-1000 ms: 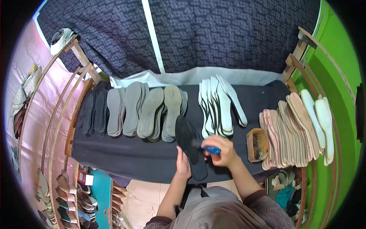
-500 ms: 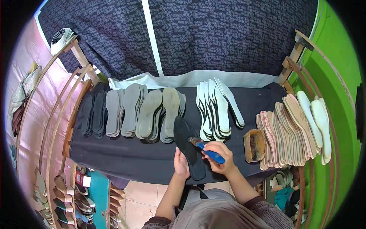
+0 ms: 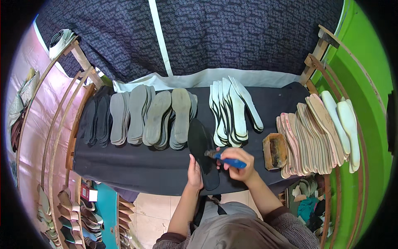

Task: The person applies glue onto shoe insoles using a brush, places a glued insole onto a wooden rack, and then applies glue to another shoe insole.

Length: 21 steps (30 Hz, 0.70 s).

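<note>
A black insole (image 3: 200,143) is held upright-lengthwise over the front of the table by my left hand (image 3: 195,174), whose fingers go behind it and whose thumb lies along its left edge. My right hand (image 3: 239,164) is closed round the blue handle of a paintbrush (image 3: 232,161). The brush's bristles touch the face of the insole near its middle. Just beyond the insole lie overlapping stacks of grey insoles (image 3: 181,112). To their right is a fanned pile of white insoles with black undersides (image 3: 227,112).
An open wooden box (image 3: 273,151), stained inside, stands right of my hands. Beside it leans a long row of beige insoles (image 3: 311,141). Black insoles (image 3: 99,118) lie at the far left. Wooden rails (image 3: 331,79) flank the dark-covered table (image 3: 132,168). Racks with shoe parts (image 3: 89,220) stand below left.
The brush has swung to a flatter angle, its bristles still at the insole's middle. The whole view has shifted slightly; my left hand keeps its hold on the insole.
</note>
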Each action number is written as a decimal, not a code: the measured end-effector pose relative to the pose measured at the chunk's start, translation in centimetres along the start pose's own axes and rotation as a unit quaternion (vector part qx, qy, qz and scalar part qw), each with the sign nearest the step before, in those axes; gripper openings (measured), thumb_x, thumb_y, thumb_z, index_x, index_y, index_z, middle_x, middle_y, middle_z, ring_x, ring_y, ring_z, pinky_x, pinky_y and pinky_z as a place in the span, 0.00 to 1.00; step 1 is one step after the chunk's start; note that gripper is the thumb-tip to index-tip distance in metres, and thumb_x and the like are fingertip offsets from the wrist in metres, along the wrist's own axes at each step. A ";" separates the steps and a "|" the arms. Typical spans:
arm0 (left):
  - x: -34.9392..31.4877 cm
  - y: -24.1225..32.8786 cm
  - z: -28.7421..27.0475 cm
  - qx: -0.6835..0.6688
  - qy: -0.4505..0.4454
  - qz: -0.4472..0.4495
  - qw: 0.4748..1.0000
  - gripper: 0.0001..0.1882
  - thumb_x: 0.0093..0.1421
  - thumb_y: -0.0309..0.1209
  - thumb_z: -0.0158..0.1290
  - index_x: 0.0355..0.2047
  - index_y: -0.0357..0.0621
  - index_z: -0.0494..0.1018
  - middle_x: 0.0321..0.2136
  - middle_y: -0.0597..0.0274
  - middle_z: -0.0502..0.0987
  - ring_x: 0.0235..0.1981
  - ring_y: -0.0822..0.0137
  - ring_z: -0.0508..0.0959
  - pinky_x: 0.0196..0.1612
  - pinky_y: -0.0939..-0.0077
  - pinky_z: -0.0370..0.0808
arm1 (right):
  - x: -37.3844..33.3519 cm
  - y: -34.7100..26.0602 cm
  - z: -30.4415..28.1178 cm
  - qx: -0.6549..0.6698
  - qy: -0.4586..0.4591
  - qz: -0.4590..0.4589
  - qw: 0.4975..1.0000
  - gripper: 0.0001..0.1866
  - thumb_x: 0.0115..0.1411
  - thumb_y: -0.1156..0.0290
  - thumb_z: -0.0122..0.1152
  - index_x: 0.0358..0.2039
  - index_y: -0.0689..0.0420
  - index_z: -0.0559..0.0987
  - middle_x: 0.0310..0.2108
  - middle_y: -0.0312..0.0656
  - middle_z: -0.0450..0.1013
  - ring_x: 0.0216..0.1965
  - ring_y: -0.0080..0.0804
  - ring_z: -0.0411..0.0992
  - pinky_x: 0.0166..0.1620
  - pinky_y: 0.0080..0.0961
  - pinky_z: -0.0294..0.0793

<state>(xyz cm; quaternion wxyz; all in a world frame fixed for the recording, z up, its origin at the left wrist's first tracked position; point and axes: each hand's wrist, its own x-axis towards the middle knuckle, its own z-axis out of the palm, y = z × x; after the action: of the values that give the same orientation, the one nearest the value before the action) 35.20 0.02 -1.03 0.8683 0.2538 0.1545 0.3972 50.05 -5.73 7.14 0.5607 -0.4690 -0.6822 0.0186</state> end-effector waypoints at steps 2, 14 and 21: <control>-0.1 0.1 0.1 0.024 -0.053 -0.017 0.998 0.39 0.64 0.59 0.19 0.53 0.37 0.63 0.41 0.49 0.74 0.37 0.62 0.75 0.44 0.68 0.71 | 1.1 0.9 0.2 -0.007 0.028 -0.020 0.999 0.19 0.35 0.86 0.51 0.31 0.59 0.76 0.27 0.43 0.74 0.30 0.40 0.75 0.35 0.28 0.75; -0.5 0.6 1.7 -0.033 0.041 0.003 0.999 0.37 0.65 0.57 0.21 0.60 0.41 0.56 0.56 0.45 0.64 0.40 0.61 0.74 0.46 0.67 0.71 | -1.5 -0.7 1.0 0.034 -0.027 -0.033 0.999 0.16 0.36 0.84 0.59 0.30 0.61 0.76 0.28 0.46 0.74 0.28 0.41 0.75 0.34 0.29 0.76; 0.0 -0.2 -0.4 -0.022 -0.043 -0.020 0.999 0.38 0.64 0.59 0.20 0.54 0.38 0.62 0.41 0.51 0.74 0.36 0.60 0.75 0.42 0.68 0.71 | 1.7 0.1 0.5 -0.043 0.047 -0.053 0.997 0.15 0.37 0.85 0.56 0.30 0.60 0.76 0.27 0.44 0.74 0.29 0.40 0.75 0.33 0.27 0.75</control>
<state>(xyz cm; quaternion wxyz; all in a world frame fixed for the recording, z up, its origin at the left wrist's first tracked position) 35.08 0.02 -1.42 0.8874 0.2478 0.1132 0.3720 49.84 -4.31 8.24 0.5715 -0.4564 -0.6791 -0.0625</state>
